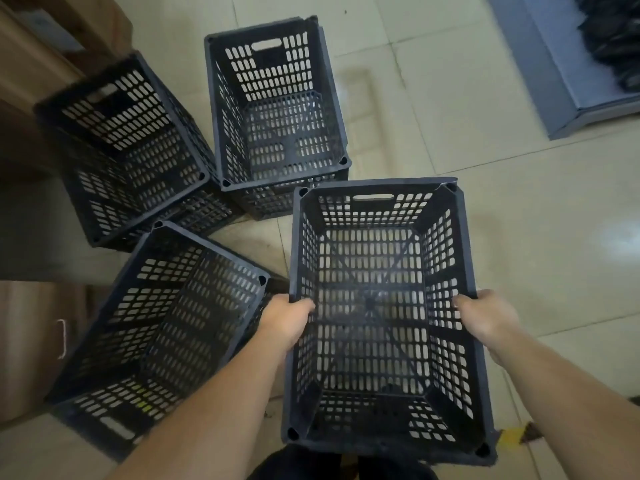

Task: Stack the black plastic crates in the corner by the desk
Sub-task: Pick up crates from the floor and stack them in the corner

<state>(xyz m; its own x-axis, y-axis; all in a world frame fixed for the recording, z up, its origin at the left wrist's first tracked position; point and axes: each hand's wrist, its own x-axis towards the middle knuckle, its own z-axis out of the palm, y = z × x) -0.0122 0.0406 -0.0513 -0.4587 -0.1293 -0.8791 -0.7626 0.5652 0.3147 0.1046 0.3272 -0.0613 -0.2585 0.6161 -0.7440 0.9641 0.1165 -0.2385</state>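
Note:
Several black slotted plastic crates are in view from above. The nearest crate (377,209) is in front of me, open side up; my left hand (287,318) grips its left rim and my right hand (485,318) grips its right rim. A second crate (166,327) stands at lower left, touching the held one. A third crate (131,140) sits at upper left by the wooden desk (31,57). A fourth crate (273,98) stands at top centre. I cannot tell whether the held crate is off the floor.
Beige floor tiles (519,209) lie open to the right. A grey platform (554,81) with dark items on it occupies the top right corner. Brown cardboard or wood (27,341) lies at the far left. My dark trousers show at the bottom edge.

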